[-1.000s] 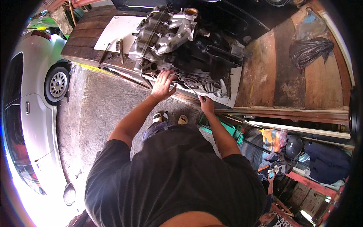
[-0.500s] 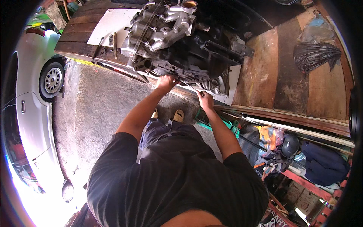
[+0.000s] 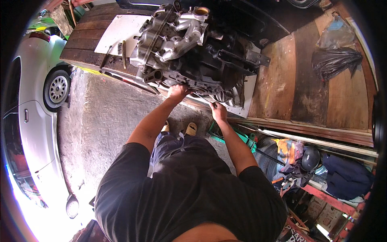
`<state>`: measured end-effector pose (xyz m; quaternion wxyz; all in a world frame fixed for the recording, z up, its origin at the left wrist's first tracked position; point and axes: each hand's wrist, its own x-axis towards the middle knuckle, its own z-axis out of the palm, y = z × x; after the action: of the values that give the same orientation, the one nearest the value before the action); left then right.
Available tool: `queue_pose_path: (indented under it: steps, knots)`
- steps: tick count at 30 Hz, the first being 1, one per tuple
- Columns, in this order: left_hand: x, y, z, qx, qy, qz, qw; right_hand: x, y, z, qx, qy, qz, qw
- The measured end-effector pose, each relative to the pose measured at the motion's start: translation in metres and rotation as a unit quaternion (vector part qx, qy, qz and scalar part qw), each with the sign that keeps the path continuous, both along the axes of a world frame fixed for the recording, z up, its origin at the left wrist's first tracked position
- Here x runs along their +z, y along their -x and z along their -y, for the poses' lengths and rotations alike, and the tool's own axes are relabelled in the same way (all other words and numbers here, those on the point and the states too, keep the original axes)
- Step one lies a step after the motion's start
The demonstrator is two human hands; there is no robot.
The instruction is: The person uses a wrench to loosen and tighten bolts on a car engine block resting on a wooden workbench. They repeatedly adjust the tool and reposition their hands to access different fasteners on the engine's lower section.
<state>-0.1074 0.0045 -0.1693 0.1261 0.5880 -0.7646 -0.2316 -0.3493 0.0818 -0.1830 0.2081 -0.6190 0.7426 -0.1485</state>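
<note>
A greasy car engine [image 3: 193, 60] with a silvery cover and intake pipes rests on the wooden bench, partly over a white board. At its lower near edge, my left hand [image 3: 177, 93] has its fingers curled against the engine; what they grip is hidden. My right hand [image 3: 218, 111], to the right and a little nearer, is closed round the end of a slim, straight metal tool [image 3: 202, 98]. The tool slants up and left toward the fingers of my left hand. Where its far end sits on the engine does not show.
A wire brush [image 3: 124, 54] and a dark tool [image 3: 106, 56] lie on the bench [image 3: 82, 40] left of the engine. Plastic bags [image 3: 336, 60] sit at the right. Below are a green crate [image 3: 246, 139], a tyre [image 3: 266, 155] and clothes. A silver car [image 3: 38, 121] stands left.
The view has shifted slightly, so the engine and bench appear a little lower. Both hands keep their places at the engine's near edge, the right one still gripping the tool.
</note>
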Motion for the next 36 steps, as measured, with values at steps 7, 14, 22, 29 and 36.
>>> queue_pose_path:
  steps: [7,14,22,29,36]
  knots:
    - [0.010,-0.003,0.002,-0.029,-0.015,0.005,0.999,0.005,-0.001,-0.002,-0.010,0.004,-0.003,1.000]
    - [-0.013,-0.002,0.002,-0.046,0.027,0.059,0.997,0.016,-0.003,0.000,-0.007,0.003,-0.020,1.000]
    - [-0.006,0.001,0.000,-0.085,0.071,0.116,0.987,0.021,-0.005,-0.002,-0.002,0.047,-0.045,0.998]
    - [-0.025,-0.003,-0.003,-0.127,0.159,0.119,0.972,0.011,-0.002,-0.005,0.011,0.067,-0.050,0.996]
    - [-0.034,-0.008,-0.004,-0.132,0.172,0.086,0.972,0.028,-0.006,0.004,0.020,0.040,-0.081,0.996]
